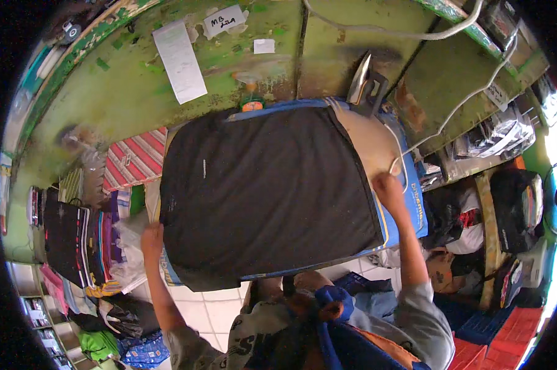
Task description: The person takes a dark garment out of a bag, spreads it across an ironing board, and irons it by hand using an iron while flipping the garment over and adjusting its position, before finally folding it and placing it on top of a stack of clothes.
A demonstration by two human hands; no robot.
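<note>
A black cloth garment (269, 189) lies spread flat over a padded ironing surface with a blue printed cover (415, 203). My left hand (152, 239) is curled at the garment's left edge, its fingertips partly hidden. To the right of the cloth, my right hand (388, 187) is closed around a bend of the white cord (431, 138), just above the blue cover. An electric iron (366, 85) stands tilted up at the back right, its soleplate towards the green wall. A tan patch (371, 138) of the surface shows between iron and garment.
A spray bottle (252, 99) stands at the back edge. On the left are a red-and-white striped box (135, 159) and a row of folded clothes (75, 240). Wrapped packages (495, 134) and a black bag (516, 208) line the right. Papers (180, 62) hang on the green wall.
</note>
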